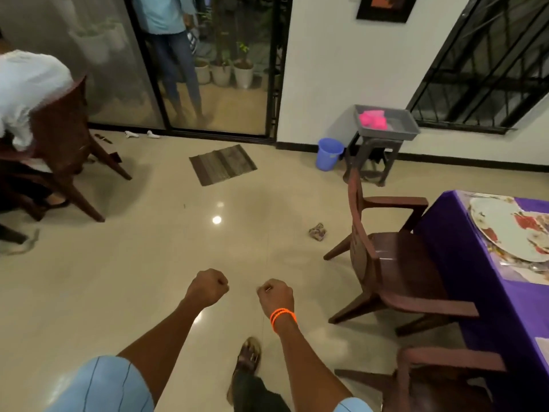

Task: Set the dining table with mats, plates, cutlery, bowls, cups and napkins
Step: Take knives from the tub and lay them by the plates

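Note:
My left hand and my right hand are both held out over the tiled floor, fingers curled into fists with nothing in them; the right wrist wears orange bands. At the right edge stands the dining table under a purple cloth, with a floral plate on a patterned mat. Far ahead by the wall, a grey tray on a brown stool holds pink items.
Two brown chairs stand along the table's left side. A blue bucket sits beside the stool, a doormat lies before the sliding glass door, a crumpled scrap on the floor. A seated person is at left.

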